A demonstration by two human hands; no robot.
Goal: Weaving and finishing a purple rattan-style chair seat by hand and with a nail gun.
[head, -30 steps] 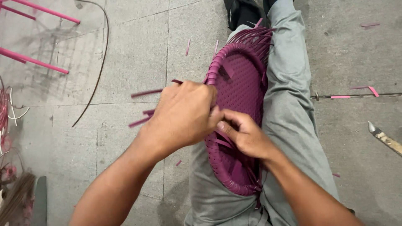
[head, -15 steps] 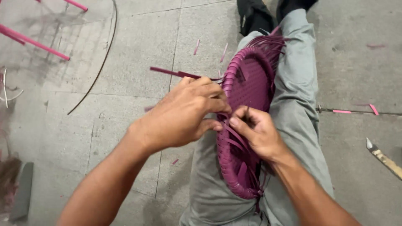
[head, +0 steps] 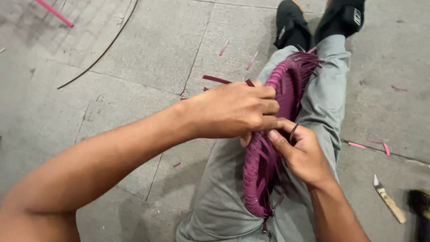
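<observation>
Knife [head: 389,200] on concrete floor [head: 134,54]; pink strip scraps [head: 357,144] nearby; dark cord [head: 103,51] upper left.

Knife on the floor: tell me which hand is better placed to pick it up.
The right hand, probably. The knife lies on the concrete floor on that hand's side, beyond the right forearm. The left hand grips the purple woven basket's rim across the lap and would have to cross over.
</observation>
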